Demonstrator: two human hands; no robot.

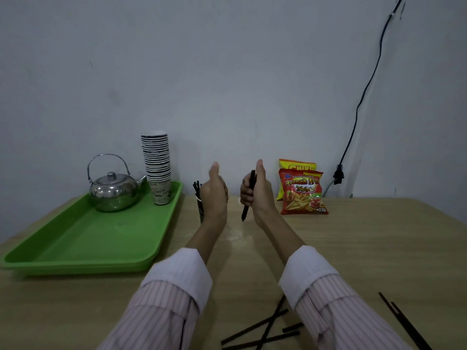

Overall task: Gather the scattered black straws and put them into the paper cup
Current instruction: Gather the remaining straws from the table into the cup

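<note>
- Your right hand (255,193), just right of frame center, is closed around a small bundle of black straws (249,195), thumb pointing up; the bundle stands nearly upright, sticking out above and below your fist.
- Your left hand (214,193), just left of center, is wrapped around the paper cup (199,208), thumb up too. Most of the cup is hidden behind it; only a dark sliver shows on its left edge.
- A few straws already in the cup (197,186) poke up above the rim.
- More loose straws (262,329) lie crisscrossed on the wooden table (366,236) at bottom center, partly under your right sleeve, with another pair (404,322) at the bottom right.
- Left of the cup there's a green tray (83,238) with a steel kettle (113,190) and a tall stack of cups (156,165) on it.
- Right of your hands, two snack bags (302,193) lean against the wall, and a black cable (364,94) hangs down in the upper right.
</note>
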